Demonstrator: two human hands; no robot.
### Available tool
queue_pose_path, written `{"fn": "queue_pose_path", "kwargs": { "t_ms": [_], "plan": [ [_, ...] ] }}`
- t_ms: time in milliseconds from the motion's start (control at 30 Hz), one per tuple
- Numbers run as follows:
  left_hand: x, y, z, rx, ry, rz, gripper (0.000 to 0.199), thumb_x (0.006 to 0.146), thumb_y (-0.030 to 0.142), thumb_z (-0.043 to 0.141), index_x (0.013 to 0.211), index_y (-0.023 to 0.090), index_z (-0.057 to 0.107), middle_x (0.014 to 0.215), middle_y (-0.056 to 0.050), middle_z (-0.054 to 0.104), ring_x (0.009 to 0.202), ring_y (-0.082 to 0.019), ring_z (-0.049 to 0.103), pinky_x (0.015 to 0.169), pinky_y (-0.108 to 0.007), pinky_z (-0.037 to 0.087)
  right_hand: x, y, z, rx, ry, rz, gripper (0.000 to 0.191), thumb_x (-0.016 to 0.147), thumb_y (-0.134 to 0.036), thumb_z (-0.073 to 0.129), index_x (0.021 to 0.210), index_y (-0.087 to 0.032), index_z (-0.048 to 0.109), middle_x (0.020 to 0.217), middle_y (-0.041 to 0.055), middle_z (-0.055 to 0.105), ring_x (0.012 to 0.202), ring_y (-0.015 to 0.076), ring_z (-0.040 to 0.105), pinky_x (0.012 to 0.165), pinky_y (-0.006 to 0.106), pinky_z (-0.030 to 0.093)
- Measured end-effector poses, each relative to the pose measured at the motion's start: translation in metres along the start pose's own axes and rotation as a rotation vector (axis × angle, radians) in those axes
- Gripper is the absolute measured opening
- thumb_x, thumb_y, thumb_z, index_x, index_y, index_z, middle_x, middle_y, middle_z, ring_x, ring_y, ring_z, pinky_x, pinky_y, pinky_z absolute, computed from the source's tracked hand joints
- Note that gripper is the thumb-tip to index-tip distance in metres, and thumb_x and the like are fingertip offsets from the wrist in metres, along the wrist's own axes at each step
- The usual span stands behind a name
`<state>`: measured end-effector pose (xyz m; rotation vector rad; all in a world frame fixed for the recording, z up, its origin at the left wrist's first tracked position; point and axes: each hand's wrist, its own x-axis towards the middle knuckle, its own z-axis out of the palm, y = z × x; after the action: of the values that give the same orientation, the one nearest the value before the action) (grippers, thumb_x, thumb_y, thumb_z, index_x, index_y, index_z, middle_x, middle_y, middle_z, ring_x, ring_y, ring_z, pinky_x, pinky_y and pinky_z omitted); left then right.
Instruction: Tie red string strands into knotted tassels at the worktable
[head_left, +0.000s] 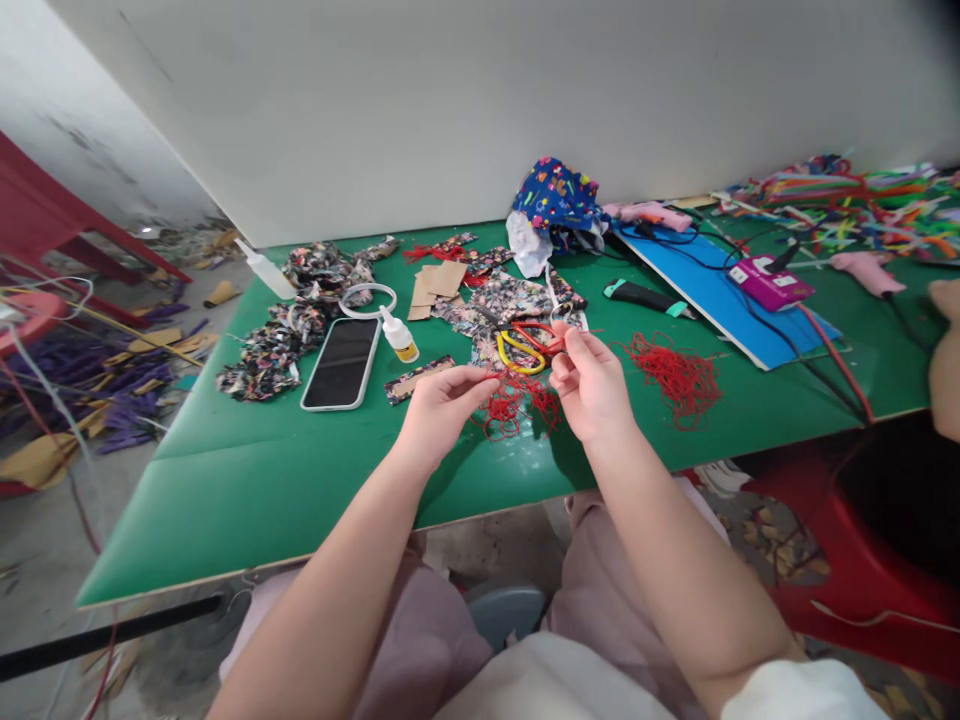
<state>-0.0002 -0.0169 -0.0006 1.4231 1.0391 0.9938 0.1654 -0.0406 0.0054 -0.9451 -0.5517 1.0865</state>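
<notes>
In the head view, the left hand (448, 402) is held over the green table (315, 490), thumb and forefinger closed narrowly together beside a loose tangle of red threads (519, 405); whether a strand is pinched there cannot be told, as the threads are very fine. By the right hand (592, 382), raised just right of the tangle, a red strand (592, 331) is held between thumb and fingertips, one end projecting to the right.

Scissors (523, 354) with a yellow handle loop are seen between the hands, lying at the floral fabric (495, 305). A second red thread pile (679, 380) is placed right of the right hand. Near the left hand, a fabric-edged strip (420, 379) is laid flat, with a small glue bottle (400, 336) standing behind it and a phone (343, 364) lying to the left. Behind the phone, a white ring (368, 287) is rested near bunched floral cloth (262, 350), and a white squeeze bottle (268, 272) is tilted beside that cloth. Brown cardboard pieces (436, 287) are stacked near the floral fabric. Farther right, a black and green cutter (649, 299) is laid before a blue board (720, 285), on which a purple box (770, 284) is set.
</notes>
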Motion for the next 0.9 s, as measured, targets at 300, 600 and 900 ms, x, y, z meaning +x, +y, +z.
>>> {"fn": "queue_pose_path", "kwargs": {
  "t_ms": [300,600,900],
  "plan": [
    [0.001,0.002,-0.002,-0.117,0.023,-0.075,0.026,0.063,0.038,0.075,0.076,0.016,0.070,0.072,-0.003,0.070,0.072,-0.015,0.064,0.071,-0.027,0.047,0.005,-0.002,-0.005,0.008,0.042,-0.037,0.010,0.065,-0.031,0.073,0.070,-0.024,0.067,0.078,-0.0037,0.068,0.044,0.0012,0.041,0.039,0.017,0.033],
    [0.003,0.001,-0.005,-0.116,0.010,-0.097,0.025,0.064,0.038,0.075,0.078,0.017,0.071,0.073,-0.002,0.071,0.071,-0.014,0.063,0.070,-0.025,0.047,0.004,-0.005,-0.007,-0.105,0.018,-0.076,0.016,0.071,-0.036,0.067,0.081,-0.024,0.069,0.078,-0.0018,0.068,0.050,0.0037,0.047,0.040,0.018,0.035],
    [0.005,-0.003,-0.006,-0.040,-0.056,-0.109,0.029,0.064,0.041,0.074,0.078,0.016,0.071,0.074,-0.004,0.071,0.070,-0.016,0.063,0.070,-0.028,0.048,0.010,-0.014,-0.013,-0.080,0.152,-0.171,0.016,0.066,-0.035,0.070,0.071,-0.021,0.065,0.065,-0.0032,0.063,0.046,0.0036,0.047,0.039,0.018,0.034]
  ]
}}
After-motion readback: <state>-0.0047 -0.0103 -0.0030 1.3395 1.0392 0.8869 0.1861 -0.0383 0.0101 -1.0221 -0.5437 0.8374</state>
